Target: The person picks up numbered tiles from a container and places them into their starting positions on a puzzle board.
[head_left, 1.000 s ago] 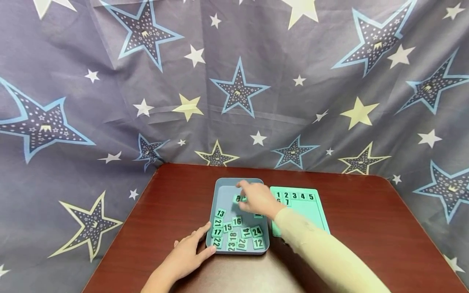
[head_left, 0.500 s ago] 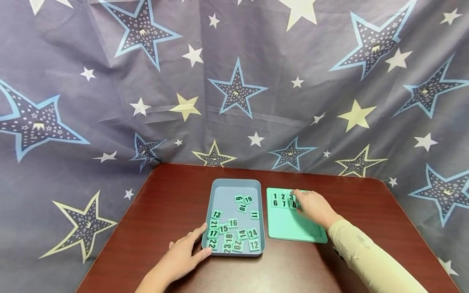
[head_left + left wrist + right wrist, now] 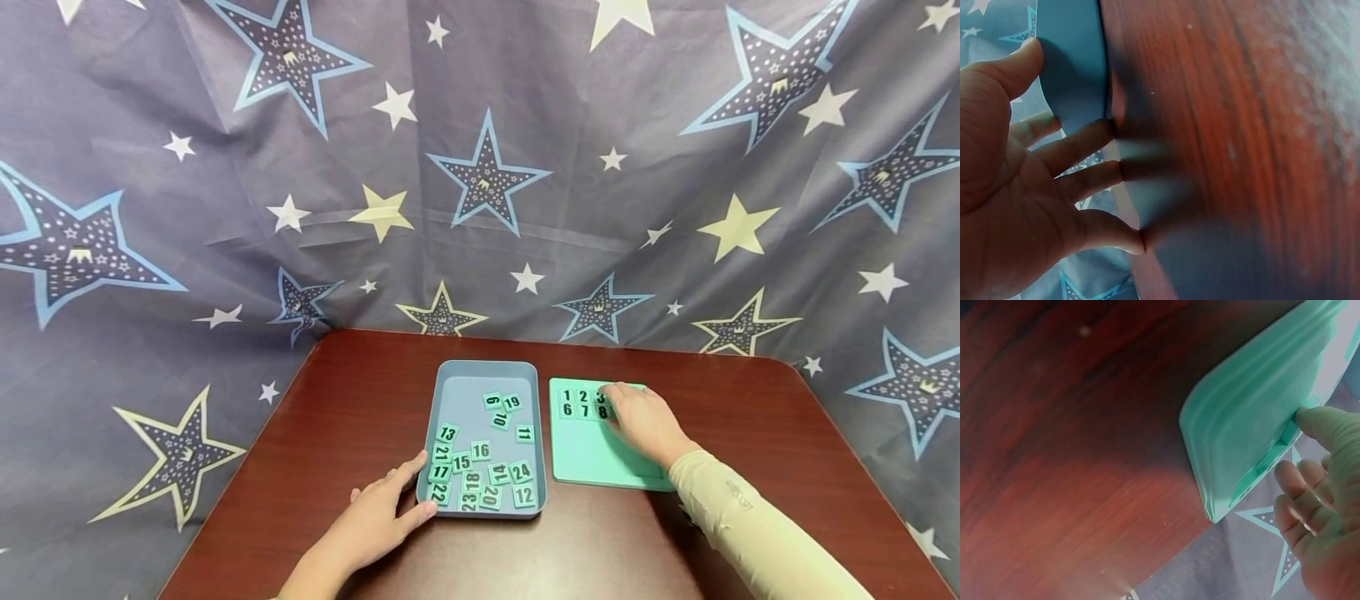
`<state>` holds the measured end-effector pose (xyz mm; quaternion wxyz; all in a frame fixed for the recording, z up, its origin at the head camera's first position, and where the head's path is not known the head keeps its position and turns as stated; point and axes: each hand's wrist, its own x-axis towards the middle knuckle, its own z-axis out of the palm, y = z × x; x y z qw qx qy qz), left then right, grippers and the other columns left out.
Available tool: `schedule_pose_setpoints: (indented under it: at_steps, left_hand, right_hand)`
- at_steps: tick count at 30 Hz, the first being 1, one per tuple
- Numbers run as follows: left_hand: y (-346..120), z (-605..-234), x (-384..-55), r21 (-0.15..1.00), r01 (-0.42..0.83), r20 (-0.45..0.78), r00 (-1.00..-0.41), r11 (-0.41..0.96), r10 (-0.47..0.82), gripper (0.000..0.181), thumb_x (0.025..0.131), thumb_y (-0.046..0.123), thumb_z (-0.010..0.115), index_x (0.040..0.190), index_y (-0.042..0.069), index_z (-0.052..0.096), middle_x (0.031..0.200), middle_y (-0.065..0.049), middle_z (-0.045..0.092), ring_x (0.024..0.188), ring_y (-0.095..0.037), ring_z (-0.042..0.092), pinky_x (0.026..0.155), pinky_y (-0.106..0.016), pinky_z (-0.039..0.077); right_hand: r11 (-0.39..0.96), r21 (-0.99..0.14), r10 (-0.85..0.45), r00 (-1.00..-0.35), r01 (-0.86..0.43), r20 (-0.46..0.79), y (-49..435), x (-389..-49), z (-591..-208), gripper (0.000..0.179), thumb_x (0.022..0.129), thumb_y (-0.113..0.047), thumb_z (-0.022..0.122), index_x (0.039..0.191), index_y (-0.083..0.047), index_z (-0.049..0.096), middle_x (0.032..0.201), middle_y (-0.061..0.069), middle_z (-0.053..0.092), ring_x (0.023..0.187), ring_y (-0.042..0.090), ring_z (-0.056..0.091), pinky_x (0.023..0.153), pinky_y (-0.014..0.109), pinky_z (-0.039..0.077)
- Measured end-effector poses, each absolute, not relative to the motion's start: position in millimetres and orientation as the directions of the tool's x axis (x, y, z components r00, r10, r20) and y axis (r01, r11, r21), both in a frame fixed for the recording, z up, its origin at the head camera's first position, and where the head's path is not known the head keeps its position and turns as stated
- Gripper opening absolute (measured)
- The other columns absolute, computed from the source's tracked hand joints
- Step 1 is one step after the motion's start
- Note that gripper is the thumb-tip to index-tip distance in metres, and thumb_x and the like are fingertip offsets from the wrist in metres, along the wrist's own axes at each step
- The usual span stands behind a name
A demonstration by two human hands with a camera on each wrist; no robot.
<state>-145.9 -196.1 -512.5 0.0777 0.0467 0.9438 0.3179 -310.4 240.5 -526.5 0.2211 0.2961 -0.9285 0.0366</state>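
A blue-grey tray (image 3: 480,369) with loose green number tiles stands mid-table in the head view. My left hand (image 3: 375,517) rests against its lower left corner, thumb and fingers spread along the wall; the left wrist view shows those fingers extended beside the tray wall (image 3: 1072,62). To the tray's right lies a green number board (image 3: 592,454), with tiles 1, 2, 3 and 6, 7, 8 visible in two rows. Over its upper right part is my right hand (image 3: 648,425), hiding other tiles. In the right wrist view, the thumb (image 3: 1316,422) touches the board's tile area, the other fingers loosely bent.
Inside the tray, a few tiles, including tile 19 (image 3: 512,403) and tile 11 (image 3: 524,433), lie toward the back; several more crowd the front. The red-brown table (image 3: 375,392) ends at a star-patterned curtain (image 3: 480,250).
My right hand carried tile 8 from the tray to the board, where it now sits after 7 in the second row. The left hand stayed at the tray's corner.
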Motion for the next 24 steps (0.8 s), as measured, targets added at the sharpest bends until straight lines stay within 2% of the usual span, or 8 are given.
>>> schedule_pose_setpoints:
  at_steps: [5, 12, 19, 24]
  left_hand:
    - [-196, -512, -146, 0.61, 0.033, -0.126, -0.982, 0.792, 0.138, 0.078, 0.098, 0.054, 0.074, 0.166, 0.031, 0.043, 0.166, -0.006, 0.051, 0.153, -0.047, 0.046, 0.111, -0.09, 0.023]
    - [-196, -511, -146, 0.615, 0.036, -0.118, -0.984, 0.788, 0.136, 0.077, 0.098, 0.053, 0.074, 0.166, 0.031, 0.043, 0.166, -0.005, 0.051, 0.153, -0.047, 0.046, 0.112, -0.09, 0.022]
    - [-195, -511, -147, 0.613, 0.04, -0.115, -0.984, 0.789, 0.139, 0.077, 0.098, 0.053, 0.074, 0.165, 0.032, 0.043, 0.166, -0.005, 0.051, 0.153, -0.047, 0.046, 0.112, -0.089, 0.023]
    - [-195, -511, -146, 0.614, 0.036, -0.115, -0.984, 0.789, 0.135, 0.078, 0.098, 0.052, 0.075, 0.165, 0.03, 0.043, 0.165, -0.006, 0.052, 0.153, -0.047, 0.047, 0.112, -0.089, 0.022]
  right_hand:
    - [0.841, -0.003, -0.497, -0.773, -0.542, 0.394, 242, -310, -525, 0.051, 0.08, -0.014, 0.093, 0.122, 0.001, 0.068, 0.111, 0.016, 0.076, 0.096, 0.033, 0.076, 0.082, 0.051, 0.061]
    - [0.853, -0.245, -0.387, -0.873, -0.461, 0.295, 237, -305, -512, 0.05, 0.093, -0.02, 0.084, 0.134, 0.0, 0.064, 0.127, 0.019, 0.073, 0.104, 0.035, 0.076, 0.085, 0.055, 0.061]
    - [0.725, -0.478, -0.398, -0.868, -0.496, 0.297, 194, -303, -479, 0.044, 0.097, -0.015, 0.08, 0.135, 0.0, 0.065, 0.128, 0.019, 0.074, 0.1, 0.034, 0.077, 0.083, 0.048, 0.062]
    - [0.658, -0.538, -0.461, -0.847, -0.527, 0.266, 146, -296, -464, 0.037, 0.099, -0.015, 0.078, 0.131, -0.002, 0.068, 0.122, 0.018, 0.076, 0.103, 0.034, 0.077, 0.087, 0.046, 0.062]
